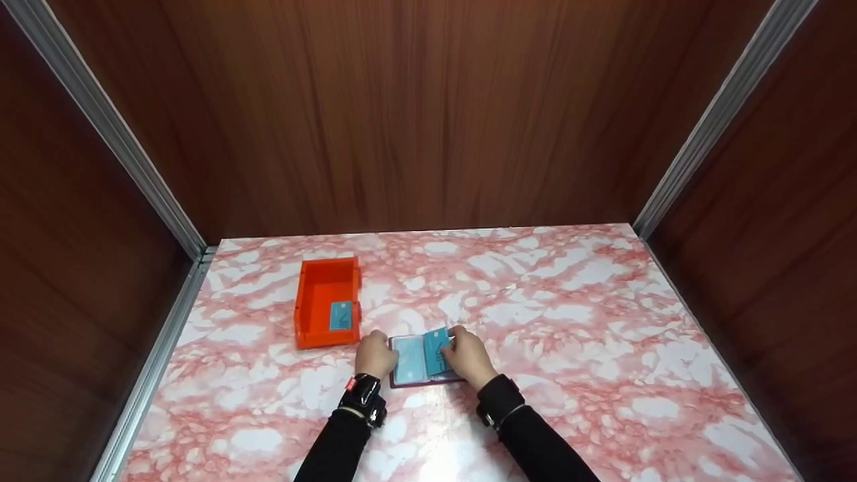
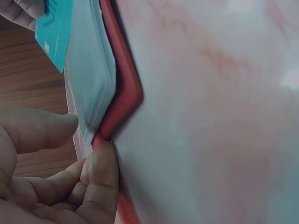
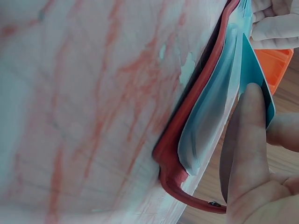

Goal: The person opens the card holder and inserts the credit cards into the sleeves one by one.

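A card holder (image 1: 409, 361) with clear plastic sleeves lies spread open on the table, its red cover (image 2: 127, 86) showing beneath the sleeves in both wrist views. My left hand (image 1: 375, 353) holds its left edge, thumb over the sleeves and fingers at the cover's corner. Between the thumb and fingers of my right hand (image 1: 471, 356) is a teal bank card (image 1: 436, 351), pinched and tilted over the right-hand sleeves. Seen from the right wrist, the card (image 3: 255, 65) stands up at an angle beside the sleeve edges. Part of the right cover is hidden under that hand.
Left of the card holder, beyond my left hand, stands an orange plastic bin (image 1: 325, 288). Another teal card (image 1: 340, 315) lies in its near right corner. The table (image 1: 562, 321) has a red and white marbled top, with brown wood-look panels (image 1: 415, 120) at the back and sides.
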Demonstrator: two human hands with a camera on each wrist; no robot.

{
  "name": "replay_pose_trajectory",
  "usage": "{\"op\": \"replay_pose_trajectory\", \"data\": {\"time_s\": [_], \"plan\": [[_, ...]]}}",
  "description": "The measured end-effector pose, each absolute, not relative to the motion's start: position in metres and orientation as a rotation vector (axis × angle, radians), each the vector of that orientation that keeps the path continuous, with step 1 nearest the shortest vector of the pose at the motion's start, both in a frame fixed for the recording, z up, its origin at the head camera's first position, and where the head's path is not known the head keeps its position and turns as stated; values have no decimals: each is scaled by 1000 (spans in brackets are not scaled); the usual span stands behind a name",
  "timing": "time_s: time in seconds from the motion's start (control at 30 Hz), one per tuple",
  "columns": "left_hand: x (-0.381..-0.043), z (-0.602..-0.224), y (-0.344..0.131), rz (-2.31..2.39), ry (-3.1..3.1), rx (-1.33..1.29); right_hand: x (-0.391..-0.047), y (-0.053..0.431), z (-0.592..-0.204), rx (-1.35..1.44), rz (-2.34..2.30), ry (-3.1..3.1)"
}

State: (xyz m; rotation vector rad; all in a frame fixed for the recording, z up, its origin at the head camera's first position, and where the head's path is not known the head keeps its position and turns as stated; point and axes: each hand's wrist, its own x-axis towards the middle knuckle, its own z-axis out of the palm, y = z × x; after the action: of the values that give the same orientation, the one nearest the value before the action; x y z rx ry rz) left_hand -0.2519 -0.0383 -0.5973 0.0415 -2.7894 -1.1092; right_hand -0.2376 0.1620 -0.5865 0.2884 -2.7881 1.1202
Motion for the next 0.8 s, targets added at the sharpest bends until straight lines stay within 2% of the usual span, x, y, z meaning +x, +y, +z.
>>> {"op": "replay_pose_trajectory", "data": {"time_s": [0.8], "plan": [[-252,-598,-38,-1098,-2823,44,-241,160,-590,255,1129,-2845]]}}
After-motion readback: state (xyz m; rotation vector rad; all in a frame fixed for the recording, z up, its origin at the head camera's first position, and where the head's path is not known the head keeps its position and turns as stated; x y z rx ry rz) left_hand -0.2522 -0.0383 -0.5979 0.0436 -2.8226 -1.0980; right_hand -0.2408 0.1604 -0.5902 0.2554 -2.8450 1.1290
